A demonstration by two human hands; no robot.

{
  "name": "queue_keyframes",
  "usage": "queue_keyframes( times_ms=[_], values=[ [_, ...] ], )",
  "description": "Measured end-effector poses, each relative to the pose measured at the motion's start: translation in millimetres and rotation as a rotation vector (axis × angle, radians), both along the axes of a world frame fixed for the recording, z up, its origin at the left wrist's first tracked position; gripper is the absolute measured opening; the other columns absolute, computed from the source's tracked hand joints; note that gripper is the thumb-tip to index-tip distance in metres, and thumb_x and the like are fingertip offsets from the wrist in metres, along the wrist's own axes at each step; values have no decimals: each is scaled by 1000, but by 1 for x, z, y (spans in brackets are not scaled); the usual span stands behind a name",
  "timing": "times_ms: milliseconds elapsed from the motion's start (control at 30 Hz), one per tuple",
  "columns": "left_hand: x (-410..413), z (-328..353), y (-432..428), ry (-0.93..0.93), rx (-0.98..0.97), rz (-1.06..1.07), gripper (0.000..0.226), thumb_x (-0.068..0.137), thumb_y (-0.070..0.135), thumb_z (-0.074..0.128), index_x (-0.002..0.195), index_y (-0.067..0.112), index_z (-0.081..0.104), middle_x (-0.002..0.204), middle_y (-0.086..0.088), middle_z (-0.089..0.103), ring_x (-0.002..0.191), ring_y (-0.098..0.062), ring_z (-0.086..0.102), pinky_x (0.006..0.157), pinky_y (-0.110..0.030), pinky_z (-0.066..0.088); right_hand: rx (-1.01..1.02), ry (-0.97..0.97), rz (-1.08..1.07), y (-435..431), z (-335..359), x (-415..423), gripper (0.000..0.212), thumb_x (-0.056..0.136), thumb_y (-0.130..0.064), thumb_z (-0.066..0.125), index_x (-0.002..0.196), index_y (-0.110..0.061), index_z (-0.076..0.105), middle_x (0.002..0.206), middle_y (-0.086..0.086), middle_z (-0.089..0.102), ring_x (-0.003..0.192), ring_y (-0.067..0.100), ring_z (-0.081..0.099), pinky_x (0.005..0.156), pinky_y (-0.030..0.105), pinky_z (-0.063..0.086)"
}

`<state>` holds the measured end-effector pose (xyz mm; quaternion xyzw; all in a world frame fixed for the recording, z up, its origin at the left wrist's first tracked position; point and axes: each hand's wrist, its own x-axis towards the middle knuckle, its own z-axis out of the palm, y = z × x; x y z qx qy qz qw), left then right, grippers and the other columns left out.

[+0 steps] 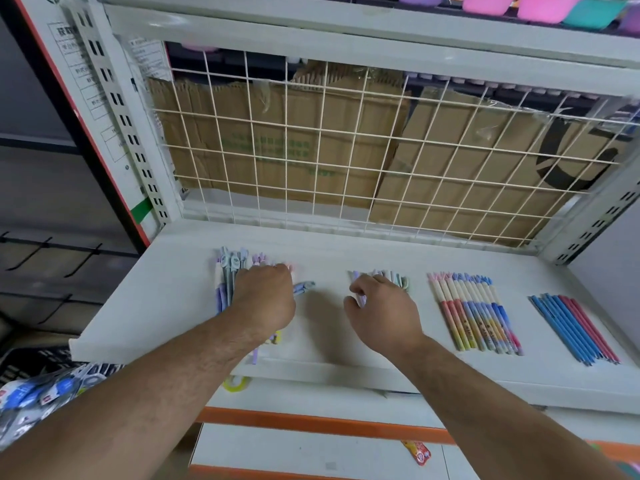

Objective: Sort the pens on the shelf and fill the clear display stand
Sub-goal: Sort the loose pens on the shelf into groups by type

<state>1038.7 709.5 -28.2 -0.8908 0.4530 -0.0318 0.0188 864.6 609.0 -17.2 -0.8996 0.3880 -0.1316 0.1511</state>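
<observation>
Pastel pens (pixel 227 280): left hand (pixel 265 297) curled over a pile, right hand (pixel 384 308) pinching one.

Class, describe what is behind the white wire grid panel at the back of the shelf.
Behind the white wire grid panel stand flattened brown cardboard sheets, one printed in green, one with a thick black mark. The cardboard covers whatever lies farther back.
</observation>
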Motion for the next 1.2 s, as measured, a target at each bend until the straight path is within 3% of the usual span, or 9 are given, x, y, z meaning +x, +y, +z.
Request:
queue_keyframes(
  times_ms=[167,367,567,867,1067,1200],
  values=[
    [1,1,-1,74,-14,-64,19,85,30,62,83,20,46,67,6,43,76,-24,59,65,-27,33,17,-10,-10,6,-3,6,24,94,-34,56,113,-23,67,108,-6,67,96,20,64,77,29,50],
    [-4,-6,-7,153,-74,-72,17,83,23,65,93,15,56,90,-4,66,85,-27,68,61,-26,37,40,5,-19,8,-4,5,24,94,-35,56,113,-24,66,107,-6,67,97,20,63,80,31,52],
    [-4,-3,-11,196,-15,-70,18,88,29,64,85,15,54,68,3,48,72,-23,58,61,-25,38,55,-1,-40,8,-5,-1,25,95,-35,56,114,-25,67,107,-7,67,95,16,62,78,28,51],
    [-5,-6,-17,185,23,-86,14,84,23,67,94,14,62,73,4,52,67,-19,53,48,-22,27,50,-11,-27,7,-7,-8,22,95,-32,57,111,-24,69,105,-9,68,96,13,61,76,25,48],
    [-15,5,-19,209,95,-50,26,83,12,63,67,17,42,67,3,45,68,-20,52,56,-23,36,63,3,-14,3,-7,-17,18,95,-32,56,107,-25,68,102,-9,69,93,15,62,74,26,47],
    [-28,15,-20,227,112,-27,25,83,4,58,70,17,40,68,2,43,83,-25,62,66,-25,40,70,14,-6,-1,-8,-22,14,94,-33,56,99,-26,67,97,-9,71,87,16,63,74,29,53]
  ],
)
